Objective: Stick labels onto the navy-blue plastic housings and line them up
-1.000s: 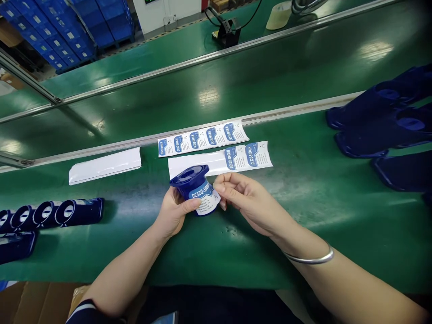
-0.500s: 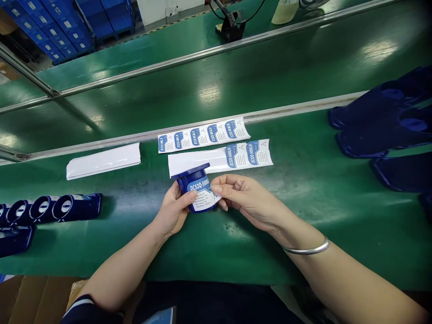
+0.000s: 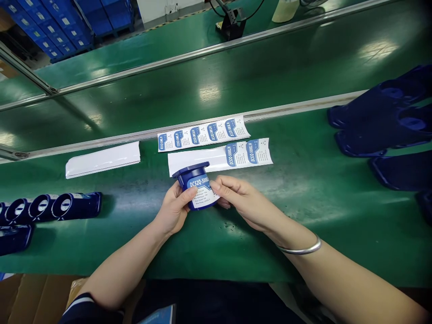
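Note:
A dark blue plastic pump housing with a wide flange is held up at the centre, flange towards the top. My left hand is closed around its left side, thumb on the front. Across the housing's curved front lies a white and blue label printed "DC52Q-5000L". My right hand pinches this label's right end, the thumb against the housing's right side; the fingers behind are partly hidden. Just beyond the housing lies a label sheet with two labels at its right end, and behind that a fuller label strip.
White backing strips lie on the green bench to the left. Several labelled blue housings stand in a row at the left edge, and more housings at the right. A metal rail runs behind the sheets.
My right hand has moved slightly left and in towards the housing, and the label's right end now lies closer to its surface. The left hand keeps its hold.

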The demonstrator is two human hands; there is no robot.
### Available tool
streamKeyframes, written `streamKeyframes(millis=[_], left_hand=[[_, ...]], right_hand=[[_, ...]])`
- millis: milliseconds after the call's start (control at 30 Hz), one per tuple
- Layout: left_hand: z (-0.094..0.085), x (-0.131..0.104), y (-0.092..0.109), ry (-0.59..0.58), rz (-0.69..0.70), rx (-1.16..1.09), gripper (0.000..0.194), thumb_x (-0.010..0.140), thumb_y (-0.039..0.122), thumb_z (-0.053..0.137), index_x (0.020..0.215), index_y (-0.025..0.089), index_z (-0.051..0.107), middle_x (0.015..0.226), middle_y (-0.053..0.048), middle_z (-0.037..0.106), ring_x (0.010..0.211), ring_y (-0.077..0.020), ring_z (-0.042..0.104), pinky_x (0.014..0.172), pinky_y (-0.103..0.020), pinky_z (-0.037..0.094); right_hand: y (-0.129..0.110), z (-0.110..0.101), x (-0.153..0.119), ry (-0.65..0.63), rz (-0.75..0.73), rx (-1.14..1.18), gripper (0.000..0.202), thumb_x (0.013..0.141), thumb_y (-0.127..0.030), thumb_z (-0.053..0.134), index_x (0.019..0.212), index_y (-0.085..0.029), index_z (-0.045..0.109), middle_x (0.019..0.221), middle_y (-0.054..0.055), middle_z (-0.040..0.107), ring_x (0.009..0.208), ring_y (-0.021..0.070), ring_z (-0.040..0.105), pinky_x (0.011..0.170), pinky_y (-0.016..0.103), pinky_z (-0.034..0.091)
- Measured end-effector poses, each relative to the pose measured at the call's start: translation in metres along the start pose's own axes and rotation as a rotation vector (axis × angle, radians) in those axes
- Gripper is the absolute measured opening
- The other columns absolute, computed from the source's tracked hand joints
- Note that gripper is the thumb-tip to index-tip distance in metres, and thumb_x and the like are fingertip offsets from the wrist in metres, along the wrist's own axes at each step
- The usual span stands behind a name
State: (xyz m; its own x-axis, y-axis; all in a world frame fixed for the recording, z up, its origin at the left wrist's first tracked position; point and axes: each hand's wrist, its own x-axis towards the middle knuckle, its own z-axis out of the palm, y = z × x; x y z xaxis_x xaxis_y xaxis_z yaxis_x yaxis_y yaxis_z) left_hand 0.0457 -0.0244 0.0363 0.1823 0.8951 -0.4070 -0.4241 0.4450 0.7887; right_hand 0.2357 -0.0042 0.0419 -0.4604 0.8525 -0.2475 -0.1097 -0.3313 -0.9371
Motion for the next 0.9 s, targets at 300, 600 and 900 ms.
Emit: streamKeyframes(millis=[300, 600, 900], left_hand=[[0.008, 0.002, 0.005, 0.061, 0.098, 0.028, 0.055, 0.07, 0.033, 0.091, 0.116, 0.017, 0.066, 0.123, -0.012, 0.073, 0.118, -0.0337, 0.067, 0.1, -0.048, 0.054], [0.005, 0.003, -0.007, 0.112, 0.202, 0.123, 0.065, 0.073, 0.033, 0.09, 0.127, 0.019, 0.057, 0.133, -0.012, 0.067, 0.123, -0.0318, 0.063, 0.104, -0.049, 0.051], [0.009, -0.001, 0.001, -0.003, 0.139, 0.049, 0.08, 0.069, 0.027, 0.091, 0.136, 0.022, 0.048, 0.145, -0.014, 0.056, 0.135, -0.0352, 0.054, 0.111, -0.054, 0.045]], right_hand=[[-0.002, 0.013, -0.015, 0.305, -0.441, -0.481, 0.036, 0.104, -0.036, 0.053, 0.07, -0.023, 0.047, 0.063, -0.003, 0.042, 0.057, 0.0139, 0.038, 0.055, 0.031, 0.03], [0.0, 0.015, -0.021, 0.252, -0.904, -0.75, 0.021, 0.094, -0.006, 0.055, 0.088, -0.026, 0.056, 0.078, 0.003, 0.059, 0.074, 0.0206, 0.057, 0.068, 0.037, 0.046], [0.011, 0.008, -0.013, 0.365, -0.52, -0.214, 0.024, 0.099, -0.027, 0.064, 0.075, -0.025, 0.057, 0.102, 0.006, 0.067, 0.093, 0.0234, 0.062, 0.078, 0.039, 0.048]])
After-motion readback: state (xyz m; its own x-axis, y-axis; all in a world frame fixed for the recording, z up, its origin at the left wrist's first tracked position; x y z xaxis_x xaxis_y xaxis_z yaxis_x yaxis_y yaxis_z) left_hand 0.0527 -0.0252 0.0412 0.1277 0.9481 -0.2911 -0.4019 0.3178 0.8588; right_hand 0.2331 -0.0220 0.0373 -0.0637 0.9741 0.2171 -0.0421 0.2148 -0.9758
